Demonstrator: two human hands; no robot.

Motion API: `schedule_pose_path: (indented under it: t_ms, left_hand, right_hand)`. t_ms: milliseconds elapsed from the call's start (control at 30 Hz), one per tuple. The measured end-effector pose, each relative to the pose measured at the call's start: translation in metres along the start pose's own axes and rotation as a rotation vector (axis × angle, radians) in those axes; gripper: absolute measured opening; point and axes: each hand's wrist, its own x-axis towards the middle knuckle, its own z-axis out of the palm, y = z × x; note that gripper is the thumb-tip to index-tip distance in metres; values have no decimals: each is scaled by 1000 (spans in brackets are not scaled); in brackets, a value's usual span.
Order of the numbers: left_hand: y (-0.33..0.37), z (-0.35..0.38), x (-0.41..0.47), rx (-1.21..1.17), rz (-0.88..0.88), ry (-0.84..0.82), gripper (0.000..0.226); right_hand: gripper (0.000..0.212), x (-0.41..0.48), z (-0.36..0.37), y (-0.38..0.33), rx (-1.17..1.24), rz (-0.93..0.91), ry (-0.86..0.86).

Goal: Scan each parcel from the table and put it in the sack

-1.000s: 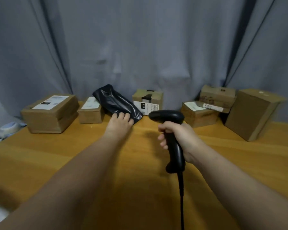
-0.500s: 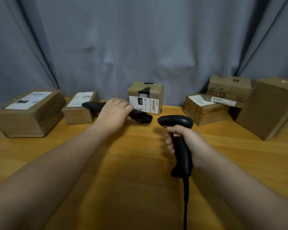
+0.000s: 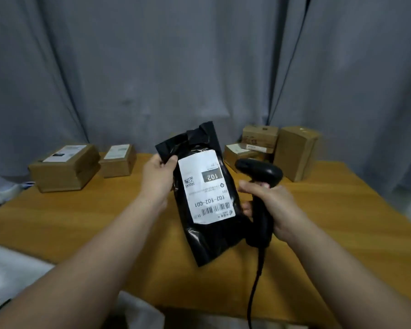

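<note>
Holding entry, one item: black poly mailer [image 3: 207, 210], lifted over the desk [image 3: 81, 222] between the two forearms, with its white shipping label [image 3: 205, 186] turned toward the person and the barcode at the near end.

Left grip [image 3: 158, 178]: thumb and fingers pinch the mailer's upper left edge, where the film is folded and bunched.

Right grip [image 3: 274, 210]: closed round the handle of a corded barcode scanner [image 3: 259, 174], whose head sits just beside the mailer's right edge. Whether any fingertip touches the mailer, I cannot tell.

Handling, as I judge it:
- Light, since a one-sided pinch carries it.
- Soft, limp film with a glossy surface, so likely slippery.
- The lower end hangs free and may swing or sag.
- Contents are hidden, so fragility is unknown.
- Best hold is the bunched top edge or a side seam, clear of the label, so the barcode lies flat for the scanner.

Also on the desk: two cardboard boxes at left [image 3: 64, 169] and a cluster of boxes at right [image 3: 294, 151].

Sack: none that I can pick out.
</note>
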Motion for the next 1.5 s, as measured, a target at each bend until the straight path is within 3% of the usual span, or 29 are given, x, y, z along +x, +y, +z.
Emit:
schedule_pose_path:
  t_ms: [100,267,400,467,567,600,667,733,800,867,967,1033,1167,1500]
  left_hand:
    - [-6,1,-34,-12,51,13,10]
    - [-31,-1,-65,-61,41,143,15]
    - [-53,-3,-96,-137,-70,212,8]
    - [-65,-9,-104,-40,-113,190,24]
    - [-67,-19,-112,359,-40,151,67]
    - [-64,-19,-112,466,49,77,79]
    - [-51,-16,-110,597,214,-246,94]
    - [-39,-7,-105,767,303,-619,104]
    - [-30,3,-97,916,384,-832,108]
    - [-25,13,-90,956,426,-895,98]
    - [-18,22,-88,730,342,-861,38]
    - [-15,24,-89,570,265,-735,16]
    - [-12,23,-93,294,234,-480,12]
    - [-29,32,-112,-14,26,-302,2]
  right_hand:
    - [13,-42,-21,22,-218,-119,-31]
    - [32,-75,-44,70,-21,-106,28]
    - [24,-79,-40,73,105,-196,215]
    - [23,-77,-41,61,118,-265,275]
    - [20,-72,-44,46,-4,-316,299]
    - [21,-71,-43,42,-50,-326,280]
    - [25,-72,-37,32,-132,-346,217]
    - [19,-72,-34,23,-216,-360,146]
    - [11,-72,-33,15,-297,-383,83]
    - [15,-72,-34,7,-359,-403,26]
    - [17,-76,-38,2,-324,-414,-23]
    - [20,-79,-42,2,-221,-425,16]
    - [36,-83,-49,15,-89,-496,117]
    - [45,-74,-30,40,-22,-512,309]
